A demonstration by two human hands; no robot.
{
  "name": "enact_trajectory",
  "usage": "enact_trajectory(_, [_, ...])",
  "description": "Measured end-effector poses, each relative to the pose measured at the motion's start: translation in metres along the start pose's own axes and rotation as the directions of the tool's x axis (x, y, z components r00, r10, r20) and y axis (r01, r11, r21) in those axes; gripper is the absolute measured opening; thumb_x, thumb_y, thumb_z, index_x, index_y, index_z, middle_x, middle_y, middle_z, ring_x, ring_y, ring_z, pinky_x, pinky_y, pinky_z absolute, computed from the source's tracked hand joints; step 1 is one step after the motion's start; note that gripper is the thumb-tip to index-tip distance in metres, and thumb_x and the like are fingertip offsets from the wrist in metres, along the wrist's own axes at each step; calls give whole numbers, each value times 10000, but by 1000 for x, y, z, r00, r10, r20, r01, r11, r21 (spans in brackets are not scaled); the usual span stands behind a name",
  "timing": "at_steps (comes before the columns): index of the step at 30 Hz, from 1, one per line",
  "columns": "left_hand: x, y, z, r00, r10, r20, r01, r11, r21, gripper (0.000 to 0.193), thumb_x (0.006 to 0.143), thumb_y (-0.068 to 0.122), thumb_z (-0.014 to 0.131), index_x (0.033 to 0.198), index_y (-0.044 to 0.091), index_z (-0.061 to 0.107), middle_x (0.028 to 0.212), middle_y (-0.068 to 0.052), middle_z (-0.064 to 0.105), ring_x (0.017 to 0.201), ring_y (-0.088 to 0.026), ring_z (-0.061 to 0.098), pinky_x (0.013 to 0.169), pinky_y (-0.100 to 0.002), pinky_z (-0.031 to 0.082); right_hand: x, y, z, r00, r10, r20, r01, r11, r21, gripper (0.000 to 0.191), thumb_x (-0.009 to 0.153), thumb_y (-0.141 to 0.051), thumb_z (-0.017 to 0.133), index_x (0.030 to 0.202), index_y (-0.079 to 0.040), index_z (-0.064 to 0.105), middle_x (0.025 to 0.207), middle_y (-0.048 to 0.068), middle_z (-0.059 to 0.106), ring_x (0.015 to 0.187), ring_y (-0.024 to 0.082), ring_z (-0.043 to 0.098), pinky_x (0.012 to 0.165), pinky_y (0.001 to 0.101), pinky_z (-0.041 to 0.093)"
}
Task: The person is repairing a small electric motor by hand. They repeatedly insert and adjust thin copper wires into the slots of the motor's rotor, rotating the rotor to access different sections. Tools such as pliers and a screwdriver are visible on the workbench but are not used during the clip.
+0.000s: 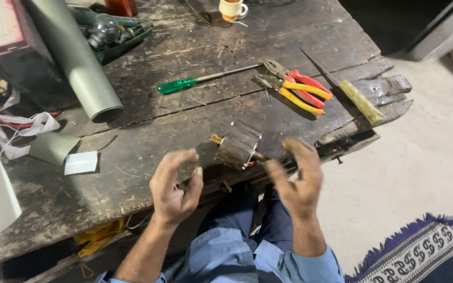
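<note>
Motor core [238, 145] lies near surface [148, 131] edge, both hands off it — left hand [175, 187] curled empty, right hand [298, 181] spread; bump could roll core off.

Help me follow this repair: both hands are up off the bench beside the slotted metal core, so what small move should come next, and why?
Probably close both hands onto the motor core. It lies on its side on the bench edge, untouched, with the left hand and right hand open and curled either side of it, holding nothing. The pliers and screwdriver lie farther back.
</note>
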State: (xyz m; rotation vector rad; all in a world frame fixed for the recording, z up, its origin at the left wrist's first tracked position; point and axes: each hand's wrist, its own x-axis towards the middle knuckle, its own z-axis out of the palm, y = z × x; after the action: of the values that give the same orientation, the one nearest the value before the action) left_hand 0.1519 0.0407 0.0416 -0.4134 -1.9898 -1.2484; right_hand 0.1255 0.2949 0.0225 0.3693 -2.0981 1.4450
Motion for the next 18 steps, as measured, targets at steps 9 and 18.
enact_trajectory(9, [40,33,39,881,298,367,-363,924,122,695,765,351,869,1353,106,591,1421,-189,551,1397,-438,463,1193,-602,343,-52,22,38,958,284,35,-279,901,332,364,1005,-54,596,1351,30,523,1218,99,686,1087,147,661,925,289,547])
enact_trajectory(18, [91,4,55,636,188,749,-427,894,137,909,577,358,879,1392,102,567,1392,-187,549,1342,-419,484,1116,-513,426,-36,37,31,945,318,68,-324,902,284,373,952,47,579,1310,-15,663,1045,72,717,954,109,643,873,252,523])
